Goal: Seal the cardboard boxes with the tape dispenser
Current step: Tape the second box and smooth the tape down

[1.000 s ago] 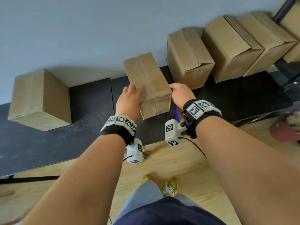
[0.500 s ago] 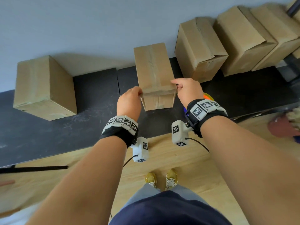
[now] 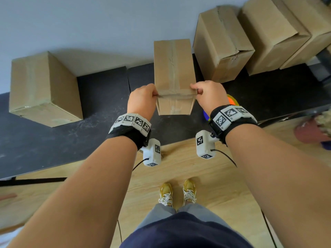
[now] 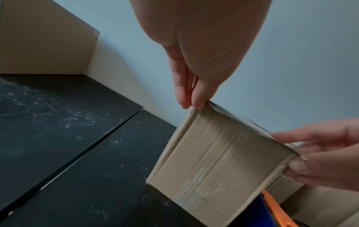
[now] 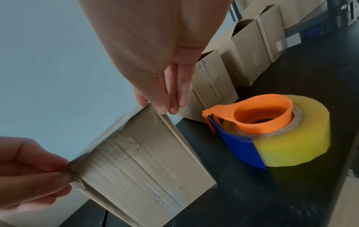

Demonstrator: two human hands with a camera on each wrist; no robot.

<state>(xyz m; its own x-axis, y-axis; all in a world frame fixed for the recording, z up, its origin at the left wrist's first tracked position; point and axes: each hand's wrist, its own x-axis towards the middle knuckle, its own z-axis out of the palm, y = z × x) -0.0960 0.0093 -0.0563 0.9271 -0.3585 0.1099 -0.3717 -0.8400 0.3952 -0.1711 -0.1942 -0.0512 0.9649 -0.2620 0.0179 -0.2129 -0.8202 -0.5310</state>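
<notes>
Since a second ago I have turned the middle box (image 3: 173, 68) square to me; my left hand (image 3: 142, 101), then flat on top, now pinches its near left top corner, and my right hand (image 3: 209, 97) pinches the near right one. The box stands on the dark surface (image 3: 100, 97) near the wall. The tape dispenser (image 5: 272, 132) sits just right of it; open surface lies to the left.
</notes>
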